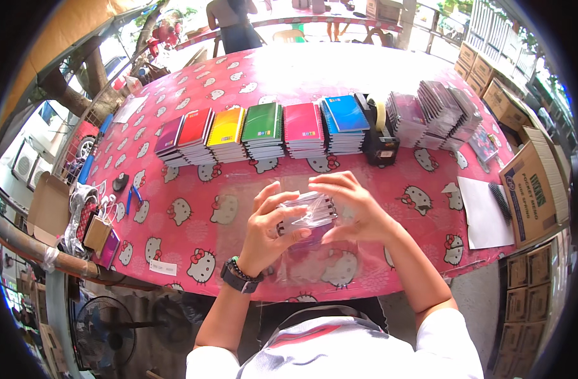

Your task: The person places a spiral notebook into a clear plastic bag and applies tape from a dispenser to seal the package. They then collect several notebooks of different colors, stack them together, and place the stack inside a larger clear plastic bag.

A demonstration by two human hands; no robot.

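Observation:
Both hands hold a small bundle of spiral notebooks point(309, 215) wrapped in clear plastic, just above the pink cartoon-cat tablecloth point(194, 202). My left hand point(271, 222) grips its left side, a black watch and bead bracelet on the wrist. My right hand point(352, 205) closes over its top and right side. A clear plastic sheet point(251, 202) lies on the table under the hands.
Stacks of purple, red, yellow, green, pink and blue notebooks point(263, 131) line the table's middle. A black tape dispenser point(378, 134) and wrapped bundles point(437, 114) stand to the right. Cardboard boxes point(534, 189) sit at the right edge, white paper point(485, 211) beside them. A person stands far behind.

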